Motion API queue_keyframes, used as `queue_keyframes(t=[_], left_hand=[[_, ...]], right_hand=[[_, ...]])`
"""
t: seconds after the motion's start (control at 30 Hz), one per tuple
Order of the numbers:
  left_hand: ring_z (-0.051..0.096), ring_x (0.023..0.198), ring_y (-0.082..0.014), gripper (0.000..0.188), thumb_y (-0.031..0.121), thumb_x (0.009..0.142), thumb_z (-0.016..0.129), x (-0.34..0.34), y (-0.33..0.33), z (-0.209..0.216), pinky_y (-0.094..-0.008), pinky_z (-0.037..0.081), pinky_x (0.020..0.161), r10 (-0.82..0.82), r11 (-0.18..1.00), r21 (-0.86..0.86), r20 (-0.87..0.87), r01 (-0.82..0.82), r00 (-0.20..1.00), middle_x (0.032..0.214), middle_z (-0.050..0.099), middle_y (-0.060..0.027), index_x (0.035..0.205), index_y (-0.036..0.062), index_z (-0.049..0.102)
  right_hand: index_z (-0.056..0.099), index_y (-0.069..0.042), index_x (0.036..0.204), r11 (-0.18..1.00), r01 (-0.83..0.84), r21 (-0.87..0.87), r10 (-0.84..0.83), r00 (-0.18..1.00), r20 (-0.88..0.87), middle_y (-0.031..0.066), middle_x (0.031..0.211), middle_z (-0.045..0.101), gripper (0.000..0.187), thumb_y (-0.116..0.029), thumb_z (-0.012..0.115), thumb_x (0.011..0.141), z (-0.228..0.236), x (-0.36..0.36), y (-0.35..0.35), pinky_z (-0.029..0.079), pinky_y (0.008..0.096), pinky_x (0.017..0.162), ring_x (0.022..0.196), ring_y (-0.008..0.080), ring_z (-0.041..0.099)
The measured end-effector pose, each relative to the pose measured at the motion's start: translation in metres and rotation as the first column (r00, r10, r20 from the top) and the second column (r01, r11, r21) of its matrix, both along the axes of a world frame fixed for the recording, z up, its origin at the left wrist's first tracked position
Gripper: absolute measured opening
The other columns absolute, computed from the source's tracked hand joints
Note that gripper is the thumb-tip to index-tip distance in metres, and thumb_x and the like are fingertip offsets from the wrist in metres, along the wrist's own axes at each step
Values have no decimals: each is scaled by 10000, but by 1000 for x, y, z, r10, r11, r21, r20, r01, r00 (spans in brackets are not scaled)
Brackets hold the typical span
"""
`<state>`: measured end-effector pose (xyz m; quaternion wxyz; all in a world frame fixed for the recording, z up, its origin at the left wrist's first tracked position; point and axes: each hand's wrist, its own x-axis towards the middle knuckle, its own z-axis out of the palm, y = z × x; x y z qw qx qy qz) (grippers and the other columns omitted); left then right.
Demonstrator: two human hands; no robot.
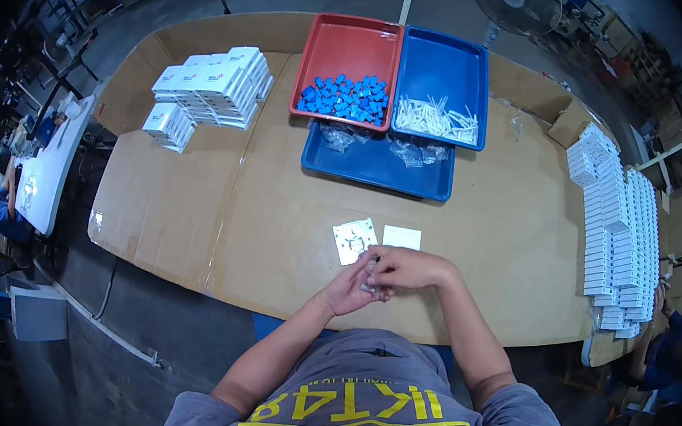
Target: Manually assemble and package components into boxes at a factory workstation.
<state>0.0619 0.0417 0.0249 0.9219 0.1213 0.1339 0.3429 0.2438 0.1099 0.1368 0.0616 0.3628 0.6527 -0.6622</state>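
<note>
My left hand [349, 290] and my right hand [410, 268] meet close to the table's near edge, fingers closed together. Between their fingertips is a small, shiny, partly see-through piece [370, 276], largely covered by the fingers; its kind I cannot make out. Just beyond the hands a white square plate [346, 238] with a cut-out, metallic-looking middle lies tilted on the cardboard. Beside it, to the right, a plain white rectangular piece [402, 237] lies partly behind my right hand.
A red tray [350, 43] holds blue pieces; a blue tray [444, 62] holds white sticks. Below them, another blue tray [374, 175] contains clear plastic bags [418, 153]. White boxes [209, 87] are stacked left, more white boxes [617, 234] right. Other people sit at both sides.
</note>
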Motion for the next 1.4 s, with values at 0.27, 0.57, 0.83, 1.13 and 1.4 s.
queue_keyframes(t=[0.27, 0.57, 0.83, 1.13, 1.4], left_hand=[[457, 713, -112, 408, 496, 1133, 404, -6, -5, -22, -279, 390, 694, -82, 995, 49, -62, 85, 995, 839, 528, 9, 1048, 131, 566], [563, 830, -132, 457, 475, 1128, 443, 5, -14, 4, -289, 461, 776, 114, 989, 113, -222, -90, 968, 1045, 635, -58, 1226, 63, 616], [495, 751, -104, 501, 394, 1105, 504, -4, -5, -16, -263, 431, 733, -68, 998, -9, 89, 69, 994, 1088, 653, -88, 1381, -21, 555], [498, 794, -81, 466, 338, 1122, 460, -10, -2, -11, -230, 416, 726, -116, 991, 64, -84, 122, 990, 1119, 645, -38, 1412, -9, 573], [568, 820, -101, 532, 410, 1112, 464, 10, -8, -8, -237, 446, 706, -53, 998, 21, -187, 58, 981, 1094, 670, -61, 1408, -17, 577]], right_hand=[[809, -40, 957, 931, 108, 349, -80, 992, -96, 197, 1404, 652, 179, -173, 690, 945, -2, 18, -1, 503, 401, 1046, 1269, 343, 637], [827, -63, 999, 976, -53, 210, 69, 995, -71, 178, 1476, 616, 206, -249, 746, 966, -9, 16, 1, 517, 381, 1019, 1193, 288, 682], [790, -13, 1066, 883, 127, 453, -45, 981, -186, 186, 1231, 748, 224, -192, 689, 978, -14, 31, 30, 538, 372, 966, 1068, 249, 723], [780, -42, 1057, 240, 549, 801, -650, 704, -287, 193, 1005, 767, 217, -175, 645, 952, -11, 51, 177, 571, 417, 823, 937, 334, 746], [788, -65, 986, 166, 307, 937, -781, 621, -66, 206, 1029, 758, 219, -189, 621, 919, -29, 63, 248, 571, 505, 878, 990, 394, 729]])
